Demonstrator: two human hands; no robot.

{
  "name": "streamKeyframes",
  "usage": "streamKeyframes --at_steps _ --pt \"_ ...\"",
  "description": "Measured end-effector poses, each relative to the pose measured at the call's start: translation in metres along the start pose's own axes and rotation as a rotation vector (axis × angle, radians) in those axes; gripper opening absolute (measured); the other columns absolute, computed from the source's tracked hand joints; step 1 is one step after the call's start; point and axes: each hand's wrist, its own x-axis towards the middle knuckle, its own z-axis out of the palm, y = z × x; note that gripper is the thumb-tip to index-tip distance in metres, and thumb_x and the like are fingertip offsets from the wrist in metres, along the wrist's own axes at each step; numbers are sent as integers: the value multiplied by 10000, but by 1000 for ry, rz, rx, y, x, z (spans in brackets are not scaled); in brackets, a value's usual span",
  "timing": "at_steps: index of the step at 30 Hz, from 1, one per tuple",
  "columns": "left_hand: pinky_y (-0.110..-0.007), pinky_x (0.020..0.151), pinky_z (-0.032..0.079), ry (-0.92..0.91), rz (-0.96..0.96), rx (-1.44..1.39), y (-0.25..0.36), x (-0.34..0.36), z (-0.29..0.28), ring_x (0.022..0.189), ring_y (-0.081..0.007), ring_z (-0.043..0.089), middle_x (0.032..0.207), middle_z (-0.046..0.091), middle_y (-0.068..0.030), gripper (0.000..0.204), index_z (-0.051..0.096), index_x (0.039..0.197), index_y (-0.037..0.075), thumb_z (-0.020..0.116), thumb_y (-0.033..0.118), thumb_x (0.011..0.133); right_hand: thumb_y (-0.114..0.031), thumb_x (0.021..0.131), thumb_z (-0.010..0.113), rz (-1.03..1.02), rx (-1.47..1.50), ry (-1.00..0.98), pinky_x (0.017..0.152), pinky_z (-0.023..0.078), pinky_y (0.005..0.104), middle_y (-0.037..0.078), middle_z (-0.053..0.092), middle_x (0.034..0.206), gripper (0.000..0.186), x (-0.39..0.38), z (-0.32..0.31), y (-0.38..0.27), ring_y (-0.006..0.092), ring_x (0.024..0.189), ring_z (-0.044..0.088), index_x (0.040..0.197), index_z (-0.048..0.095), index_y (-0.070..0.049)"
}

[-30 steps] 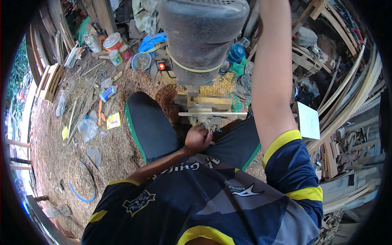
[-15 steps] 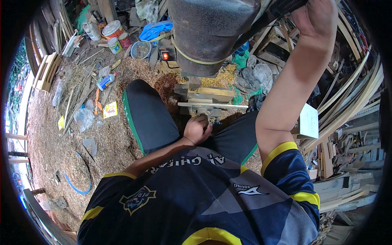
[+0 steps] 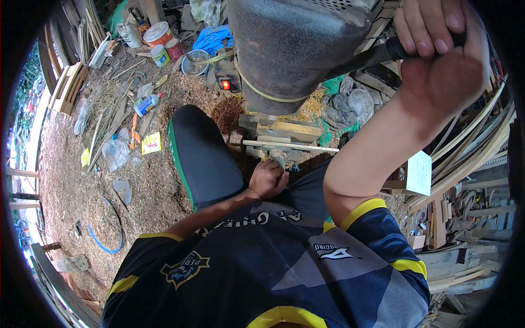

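Gripping the black handle (image 3: 395, 48) right of the big machine (image 3: 290, 49) in right hand (image 3: 435, 27). Below the machine, with left hand (image 3: 268, 180) curled by a thin wood strip (image 3: 311, 147); cannot tell if pinching. Might get nipped by slipping closer.

The top edge cuts off the dark machine housing (image 3: 292, 52) and right hand (image 3: 445, 65).

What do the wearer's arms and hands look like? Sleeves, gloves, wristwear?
Left hand and right hand: both bare, no gloves. Left sleeve and right sleeve: short, dark navy, each with a yellow hem and a yellow stripe higher up. Forearms uncovered. A thin dark line shows at the left wrist, too small to identify.
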Motion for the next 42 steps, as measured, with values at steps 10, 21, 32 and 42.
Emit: streamKeyframes --at_steps 10,21,32,42 --pt "-465 716 454 35 30 46 -1 0 2 786 -322 611 779 603 -92 152 674 772 70 711 170 881 -326 1090 394 80 -27 -70 545 351 252 -53 438 658 303 -43 14 -21 80 560 385 845 476 -169" --pt "-466 721 435 14 30 0 2 8 -4 774 -334 574 768 572 -94 190 674 768 74 630 139 940 -366 952 590 -77 -343 207 433 369 258 -12 484 535 418 -108 83 -28 128 468 468 616 466 -150" --pt "-458 721 452 42 66 -43 4 -4 0 761 -325 590 731 567 -95 288 622 656 56 691 162 914 -378 1056 551 -217 -222 -117 508 439 340 47 581 670 476 -150 89 -35 203 512 510 684 580 -82" --pt "-484 786 497 46 39 -148 -7 -3 -3 806 -366 625 772 636 -131 273 665 718 41 662 204 938 -572 1024 355 924 -221 -113 1112 370 452 101 682 753 644 -97 79 -82 254 701 638 830 642 -28"
